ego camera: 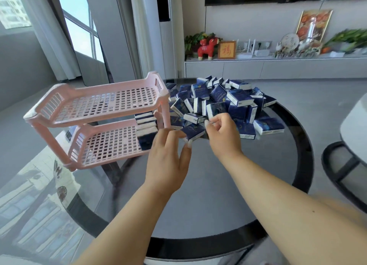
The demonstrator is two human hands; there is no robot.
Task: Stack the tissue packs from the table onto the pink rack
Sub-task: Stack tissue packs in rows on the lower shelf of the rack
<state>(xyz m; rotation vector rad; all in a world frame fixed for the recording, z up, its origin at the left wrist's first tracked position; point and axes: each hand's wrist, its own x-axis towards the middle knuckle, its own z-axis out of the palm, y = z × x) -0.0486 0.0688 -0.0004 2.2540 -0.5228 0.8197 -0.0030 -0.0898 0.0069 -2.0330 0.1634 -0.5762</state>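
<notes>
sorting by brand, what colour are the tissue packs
Dark navy blue with white edges, seen in the head view: tissue packs.

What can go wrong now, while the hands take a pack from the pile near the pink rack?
The pile of tissue packs is loose and tilted, so pulling the pack between the left hand and right hand may make others slide. The left hand is close to the pink rack and could nudge the stack on its lower shelf.

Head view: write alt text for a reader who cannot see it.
Two bare hands, left hand and right hand, reach for a navy tissue pack at the near edge of a heap on a round glass table, beside a two-tier pink rack.
</notes>
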